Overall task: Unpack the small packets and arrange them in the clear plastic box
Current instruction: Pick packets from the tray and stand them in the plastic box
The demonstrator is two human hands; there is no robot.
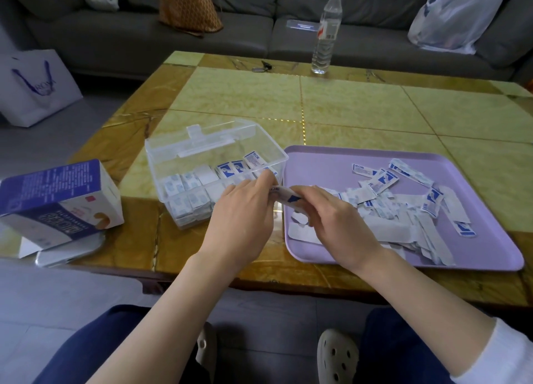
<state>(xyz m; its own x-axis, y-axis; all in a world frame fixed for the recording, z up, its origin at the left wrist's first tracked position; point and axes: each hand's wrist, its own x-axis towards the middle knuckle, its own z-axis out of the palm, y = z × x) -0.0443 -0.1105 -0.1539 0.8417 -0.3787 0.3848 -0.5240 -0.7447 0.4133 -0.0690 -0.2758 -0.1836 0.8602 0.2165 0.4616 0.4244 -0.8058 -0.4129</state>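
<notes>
A clear plastic box [173,167] with its lid tilted back stands on the table, and rows of small white and blue packets [199,182] fill it. To its right a lilac tray [331,164] carries a loose heap of packets [403,210]. Between box and tray, my left hand [245,210] and my right hand [328,213] both pinch one small blue and white packet [284,194], one at each end. Its middle shows between my fingers.
A blue and white carton [57,199] lies on its side at the table's left edge, over a flat white thing [69,254]. A water bottle [326,32] and keys [262,66] are at the far edge. Behind is a grey sofa [245,32] with bags.
</notes>
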